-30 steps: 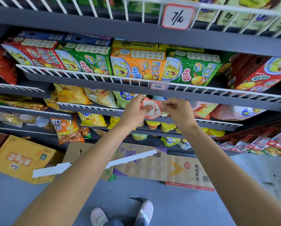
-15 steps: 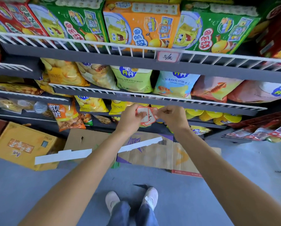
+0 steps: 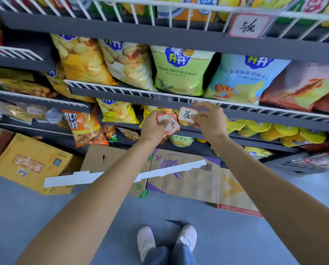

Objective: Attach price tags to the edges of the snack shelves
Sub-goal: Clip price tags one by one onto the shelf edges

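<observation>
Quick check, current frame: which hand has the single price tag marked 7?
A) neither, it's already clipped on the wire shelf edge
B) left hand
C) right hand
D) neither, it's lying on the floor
C: the right hand pinches the single price tag marked 7 just below the white wire shelf edge, while the left hand holds the small stack of other tags.

The left hand [image 3: 153,125] is covering most of the stacked tags [image 3: 170,124], so their writing is staying illegible. The boxes [image 3: 188,6] on the top shelf are running off the upper edge (only their bottoms showing). A clear clip [image 3: 163,97] on the rail is looking blurred.
</observation>
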{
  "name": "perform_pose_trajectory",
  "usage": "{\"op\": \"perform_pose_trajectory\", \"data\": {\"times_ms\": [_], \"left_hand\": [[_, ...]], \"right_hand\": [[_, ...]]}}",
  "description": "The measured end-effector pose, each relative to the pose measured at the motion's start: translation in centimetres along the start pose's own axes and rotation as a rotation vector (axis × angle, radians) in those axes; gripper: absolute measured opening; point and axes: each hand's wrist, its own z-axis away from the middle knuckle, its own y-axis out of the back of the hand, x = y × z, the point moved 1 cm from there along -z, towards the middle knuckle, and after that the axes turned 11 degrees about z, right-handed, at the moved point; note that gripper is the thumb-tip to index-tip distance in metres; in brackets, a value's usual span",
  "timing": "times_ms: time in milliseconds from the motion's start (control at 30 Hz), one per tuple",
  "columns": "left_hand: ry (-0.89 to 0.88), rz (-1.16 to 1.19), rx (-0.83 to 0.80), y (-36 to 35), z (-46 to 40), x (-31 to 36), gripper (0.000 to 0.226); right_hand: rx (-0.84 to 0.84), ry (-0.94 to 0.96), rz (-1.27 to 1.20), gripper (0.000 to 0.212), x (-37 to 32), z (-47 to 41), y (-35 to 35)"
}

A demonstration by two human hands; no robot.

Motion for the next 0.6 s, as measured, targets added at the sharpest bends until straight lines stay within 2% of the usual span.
{"op": "perform_pose_trajectory", "data": {"times_ms": [133, 400, 600], "left_hand": [[-0.055, 0.05, -0.006, 0.6, -2.0, -0.4, 0.048], [-0.148, 0.118, 0.046, 0.7, -4.4, -2.0, 0.051], [-0.224, 0.028, -0.03, 1.6, -4.9, -2.1, 0.058]], "right_hand": [[0.144, 0.125, 0.113, 0.009, -0.2, -0.8, -1.5], [0.282, 0.341, 0.115, 0.014, -0.7, -2.2, -3.9], [0.387, 0.45, 0.178, 0.016, -1.3, -2.2, -4.2]]}}
